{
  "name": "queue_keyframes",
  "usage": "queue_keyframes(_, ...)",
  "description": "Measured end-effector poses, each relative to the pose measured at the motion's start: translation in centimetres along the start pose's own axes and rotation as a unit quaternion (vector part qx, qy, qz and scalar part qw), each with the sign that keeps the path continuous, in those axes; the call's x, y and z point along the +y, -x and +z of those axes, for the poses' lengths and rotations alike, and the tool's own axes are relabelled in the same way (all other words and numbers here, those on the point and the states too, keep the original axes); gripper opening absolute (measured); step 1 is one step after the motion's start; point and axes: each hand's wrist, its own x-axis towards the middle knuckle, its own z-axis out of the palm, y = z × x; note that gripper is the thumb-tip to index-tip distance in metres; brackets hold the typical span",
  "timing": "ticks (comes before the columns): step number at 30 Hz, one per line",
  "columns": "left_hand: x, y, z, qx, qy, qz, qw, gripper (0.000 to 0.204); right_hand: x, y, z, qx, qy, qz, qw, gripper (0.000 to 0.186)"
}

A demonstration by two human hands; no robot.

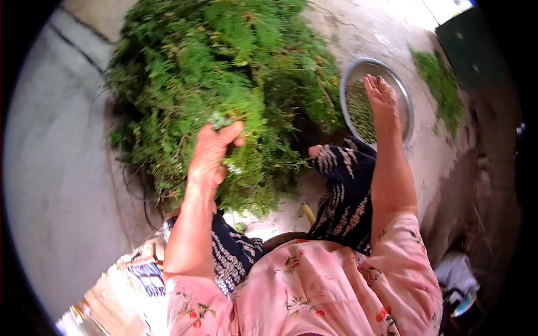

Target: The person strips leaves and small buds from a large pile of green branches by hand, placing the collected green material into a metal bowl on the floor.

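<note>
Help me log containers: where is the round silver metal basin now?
In the head view, the round silver metal basin sits upper right, beside the large green leafy pile, with the bare right hand over it.

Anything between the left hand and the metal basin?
Yes: right of the left hand, the leafy pile spreads toward the metal basin, with the patterned trouser leg nearer the body. The right hand appears over the basin.

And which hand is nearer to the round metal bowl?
The right. The right hand is over the metal bowl, while the left hand is away to its left, among the green branches.
</note>
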Motion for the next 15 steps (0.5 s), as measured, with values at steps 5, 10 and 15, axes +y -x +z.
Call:
queue_keyframes(5,-0.2,-0.2,0.5,-0.039,0.039,0.025,0.998,0.029,4.4,11.5,7.9,-0.301,0.219,0.169,0.913,0.038)
queue_keyframes(10,-0.4,-0.2,0.4,-0.067,-0.005,0.065,0.996,0.036,8.3,20.2,10.8,-0.279,0.342,0.224,0.869,0.041)
queue_keyframes(15,-0.7,-0.1,0.3,-0.041,0.065,0.074,0.994,0.026,8.7,20.7,11.3,-0.331,0.212,0.25,0.885,0.018)
